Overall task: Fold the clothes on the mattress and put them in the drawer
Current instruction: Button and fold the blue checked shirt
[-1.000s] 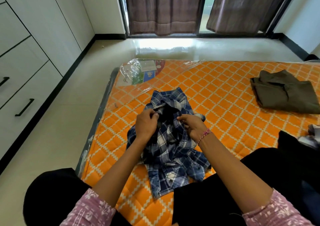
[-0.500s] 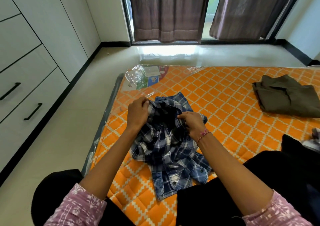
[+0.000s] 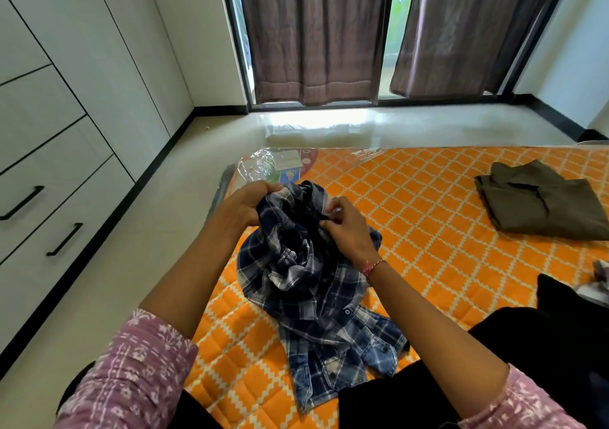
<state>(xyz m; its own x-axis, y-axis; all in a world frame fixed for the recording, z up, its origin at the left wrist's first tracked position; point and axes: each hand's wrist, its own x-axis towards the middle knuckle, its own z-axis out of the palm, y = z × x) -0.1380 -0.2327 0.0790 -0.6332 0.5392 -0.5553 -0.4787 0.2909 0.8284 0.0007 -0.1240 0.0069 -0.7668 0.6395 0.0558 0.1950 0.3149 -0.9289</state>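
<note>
A crumpled blue plaid shirt point(image 3: 306, 283) is bunched up over the orange patterned mattress point(image 3: 428, 231), its lower part with snap buttons trailing toward me. My left hand point(image 3: 245, 204) grips the upper left edge of the shirt and holds it raised. My right hand point(image 3: 346, 227) pinches the fabric at the upper right, a red thread band on its wrist. An olive-brown garment point(image 3: 540, 201) lies loosely folded at the mattress's far right. White drawers with black handles point(image 3: 64, 239) stand shut along the left wall.
Clear plastic wrap point(image 3: 263, 165) covers the mattress's near-left corner. A strip of bare tiled floor point(image 3: 138, 264) runs between mattress and drawers. Brown curtains point(image 3: 316, 33) hang over the window at the back. A bit of light cloth point(image 3: 598, 273) shows at the right edge.
Both hands have lifted the top of the plaid shirt up off the mattress and moved slightly apart, the left hand shifting left. The view has tilted up.
</note>
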